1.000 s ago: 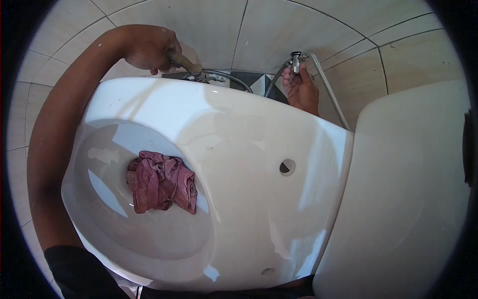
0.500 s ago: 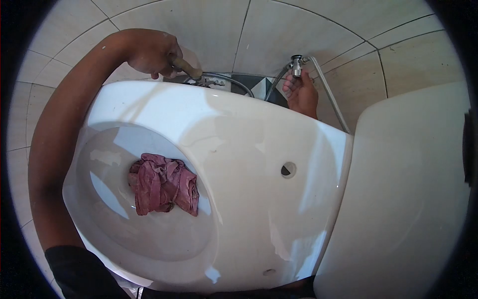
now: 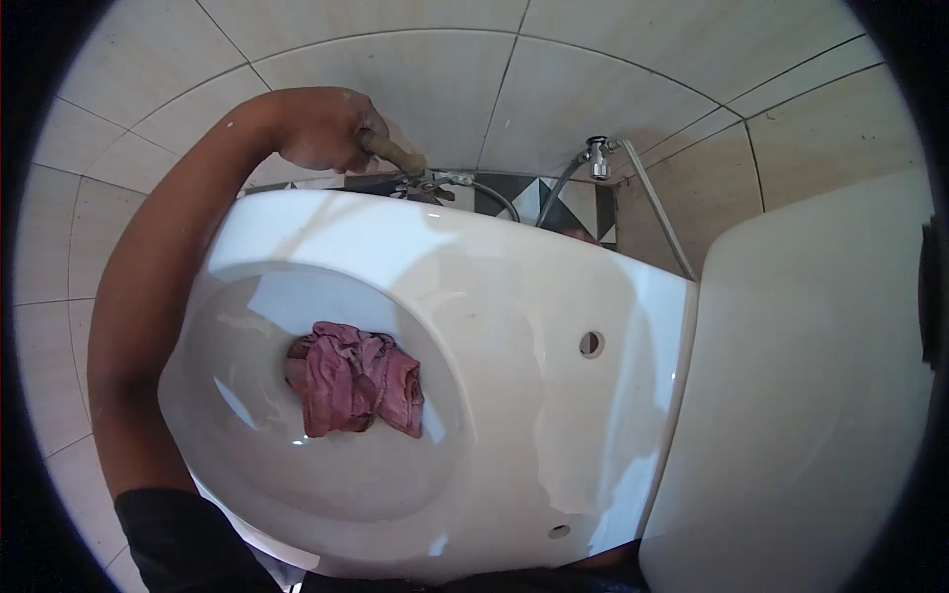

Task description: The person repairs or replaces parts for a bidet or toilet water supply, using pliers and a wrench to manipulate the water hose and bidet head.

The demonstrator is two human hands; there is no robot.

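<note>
My left hand (image 3: pixel 321 128) is closed around the brownish handle of a tool (image 3: pixel 393 153), held behind the back rim of a white ceramic toilet bowl (image 3: pixel 514 287). The tool's metal end meets a fitting and a grey hose (image 3: pixel 494 195) there. Only a sliver of my right hand (image 3: pixel 581 236) shows above the rim, below a chrome angle valve (image 3: pixel 597 156) on the wall; its fingers are hidden. A crumpled pink cloth (image 3: pixel 356 381) lies inside the bowl.
A white ceramic tank or lid (image 3: pixel 811 395) fills the right side, close against the bowl. The bowl's deck has a round hole (image 3: pixel 590 343). Beige wall tiles (image 3: pixel 593 79) lie behind, with a patterned tile (image 3: pixel 578 210) and a second hose (image 3: pixel 657 212) running down from the valve.
My right hand has dropped away from the valve and sunk behind the bowl's rim. The view has shifted, so the bowl sits lower in the frame. My left hand keeps its grip on the tool.
</note>
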